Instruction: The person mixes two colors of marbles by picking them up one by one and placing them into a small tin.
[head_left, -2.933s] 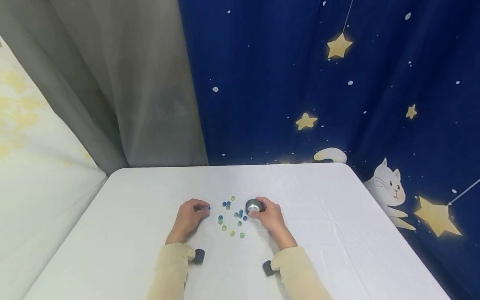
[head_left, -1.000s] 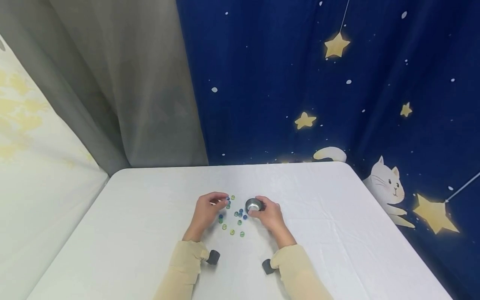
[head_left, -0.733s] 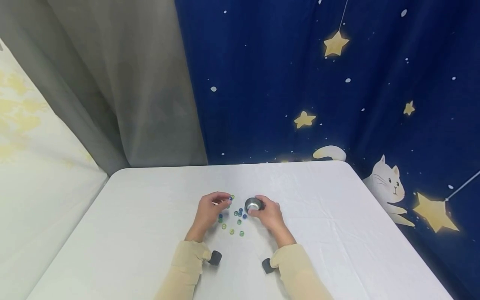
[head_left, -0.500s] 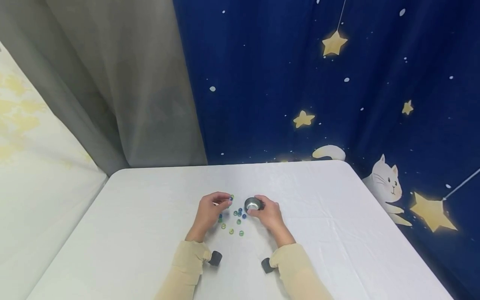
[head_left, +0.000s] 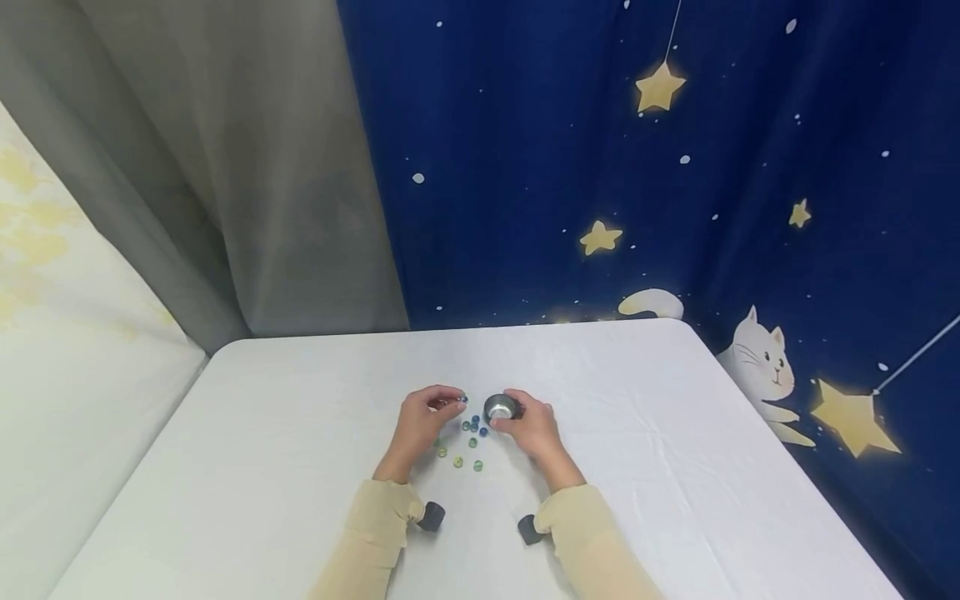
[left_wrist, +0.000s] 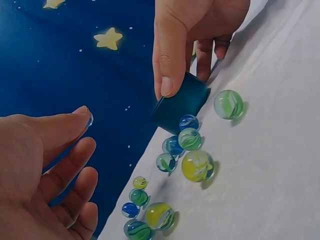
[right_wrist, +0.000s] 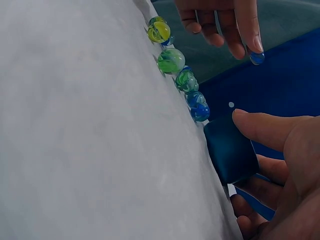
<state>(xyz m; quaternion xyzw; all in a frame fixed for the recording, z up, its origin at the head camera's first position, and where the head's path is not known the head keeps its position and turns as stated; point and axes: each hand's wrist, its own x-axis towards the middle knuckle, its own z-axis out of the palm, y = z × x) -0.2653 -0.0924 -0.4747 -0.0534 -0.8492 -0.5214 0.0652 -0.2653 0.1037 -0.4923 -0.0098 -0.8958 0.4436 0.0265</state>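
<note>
My left hand pinches a blue glass marble between thumb and index fingertip, raised off the table. Its other fingers are loosely bent, as the left wrist view shows. My right hand grips a small metal cup by its side, thumb at the rim. In the head view the cup's mouth faces up and towards me. Between the hands lie several loose marbles, among them a yellow one, a green one and a blue one. My left hand partly covers the marbles behind it in the head view.
A white cloth covers the table. Beyond the far edge hang a grey curtain and a blue star-patterned curtain. Each cuff has a black wrist camera, one at the left and one at the right.
Over the earlier frames my left hand has moved right, from left of the marbles to their far side near the cup. It hardly moves lately. My right hand keeps holding the cup.
</note>
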